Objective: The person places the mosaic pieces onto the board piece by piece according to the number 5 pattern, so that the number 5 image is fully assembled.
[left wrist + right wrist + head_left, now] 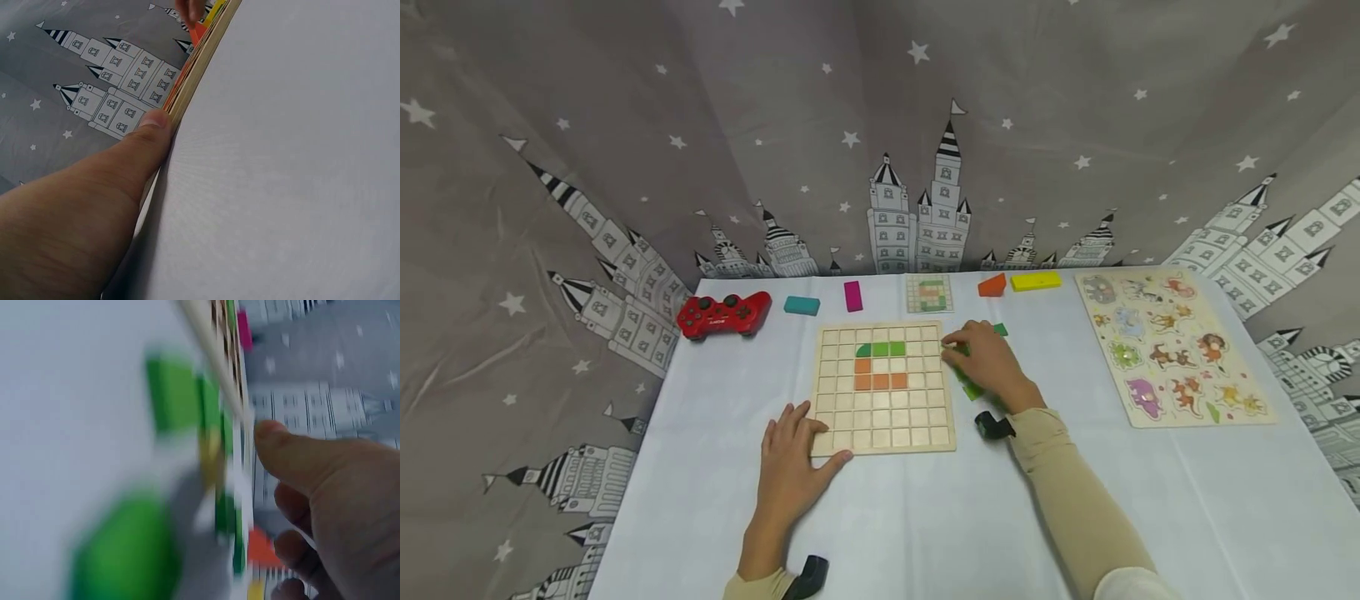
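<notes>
A square wooden grid board [886,421] lies flat on the table. Set in its cells are green tiles [889,349], one with a rounded corner, and below them orange tiles [881,382]. My left hand [792,462] rests at the board's lower left corner, fingers spread; its thumb [153,119] lies along the board's edge in the left wrist view. Beside the board's right edge, my right hand [988,360] hovers over loose green pieces [968,385], partly covering them. In the right wrist view its thumb [281,440] and fingers stand apart, with no piece showing between them; green blocks [175,394] look blurred.
A pattern card [929,293] lies behind the board. Along the back are a red game controller [724,315], a teal block [802,306], a magenta block [853,296], an orange block [992,286] and a yellow block [1036,282]. An animal puzzle board [1172,350] lies at right.
</notes>
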Motion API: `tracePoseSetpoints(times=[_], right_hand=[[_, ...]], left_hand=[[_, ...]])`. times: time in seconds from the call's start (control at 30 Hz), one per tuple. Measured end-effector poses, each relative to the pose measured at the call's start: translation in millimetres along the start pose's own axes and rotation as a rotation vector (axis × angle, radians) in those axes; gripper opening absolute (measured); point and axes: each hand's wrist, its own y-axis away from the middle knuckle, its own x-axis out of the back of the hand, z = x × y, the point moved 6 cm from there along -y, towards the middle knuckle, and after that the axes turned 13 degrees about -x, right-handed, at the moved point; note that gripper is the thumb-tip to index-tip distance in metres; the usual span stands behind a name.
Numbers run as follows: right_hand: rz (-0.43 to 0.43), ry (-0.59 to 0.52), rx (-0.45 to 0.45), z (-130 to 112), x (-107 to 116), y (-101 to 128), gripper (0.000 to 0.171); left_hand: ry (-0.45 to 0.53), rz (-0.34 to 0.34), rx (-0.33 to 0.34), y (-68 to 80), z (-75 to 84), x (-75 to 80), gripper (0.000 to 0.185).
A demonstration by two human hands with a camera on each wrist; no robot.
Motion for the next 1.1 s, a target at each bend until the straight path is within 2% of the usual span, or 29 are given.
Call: tracePoseSetpoints(times=[0.17, 0.37, 0.47, 0.57, 0.73, 1.1], right_hand=[[0.006, 0.019, -0.103, 53, 20, 20, 0.032], [0.023, 0.047, -0.162, 83, 38, 35, 0.029], [0.021, 0.035, -0.164, 88, 44, 37, 0.032], [-0.018, 0.034, -0.153, 91, 43, 37, 0.036], [-0.068, 0.031, -0.153, 95, 37, 38, 0.033], [-0.053, 0.020, -0.153, 101, 34, 36, 0.034]], left_hand=[[0.004, 0.013, 0.006, 2.5, -2.9, 3.4, 0.058], [0.015, 0.013, 0.000, 3.2, -2.5, 3.4, 0.058], [0.017, 0.022, -0.005, 2.8, -1.5, 3.1, 0.058], [0.015, 0.022, -0.007, 2.5, -0.8, 2.3, 0.058], [0.016, 0.015, -0.006, 2.2, 0.1, 1.0, 0.059], [0.018, 0.010, -0.003, 0.3, 1.7, 0.0, 0.059]])
